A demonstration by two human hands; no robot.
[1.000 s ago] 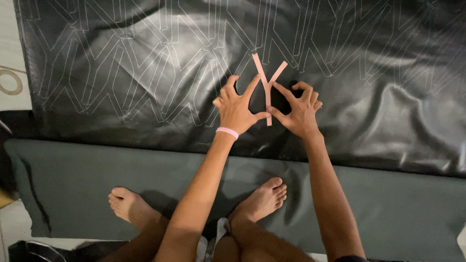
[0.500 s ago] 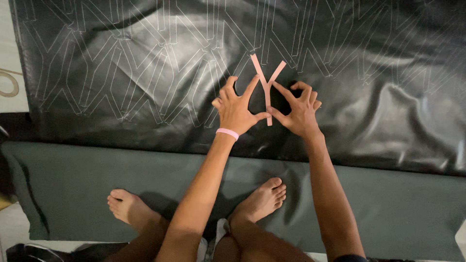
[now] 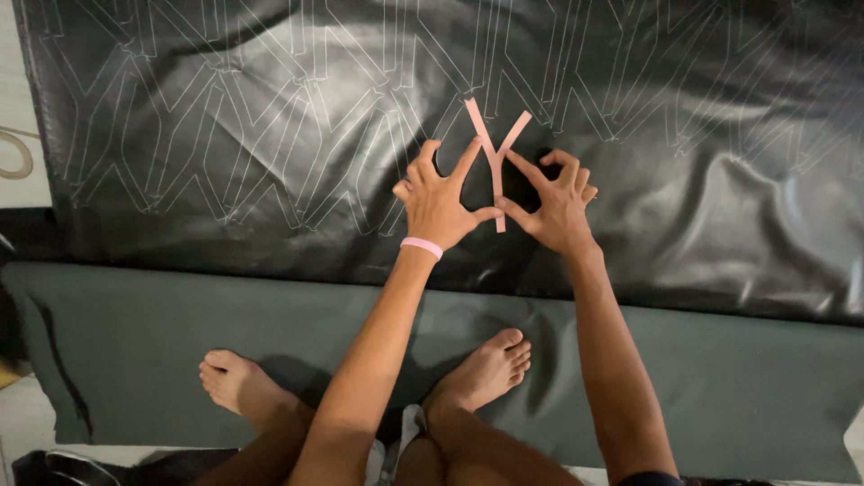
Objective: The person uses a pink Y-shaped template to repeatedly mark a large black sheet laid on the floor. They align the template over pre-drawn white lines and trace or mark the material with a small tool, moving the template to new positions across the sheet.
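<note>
Both my hands are spread wide and flat, fingers fanned, pressing down on a pink Y-shaped template (image 3: 494, 162) so it sits flat on the black leather sheet (image 3: 225, 117). My left hand (image 3: 441, 200), the one with the pink wristband (image 3: 421, 247), has its index finger along the left arm of the Y and its thumb touching the stem. My right hand (image 3: 556, 200) has its index finger along the right arm and its thumb at the stem too. Neither hand is gripping anything, just pinning it. The template sits mid-sheet among white traced outlines (image 3: 297, 117) of the same shape. Grey cloth (image 3: 180, 333) lies under the sheet's near edge, with my bare feet (image 3: 486, 369) on it.
</note>
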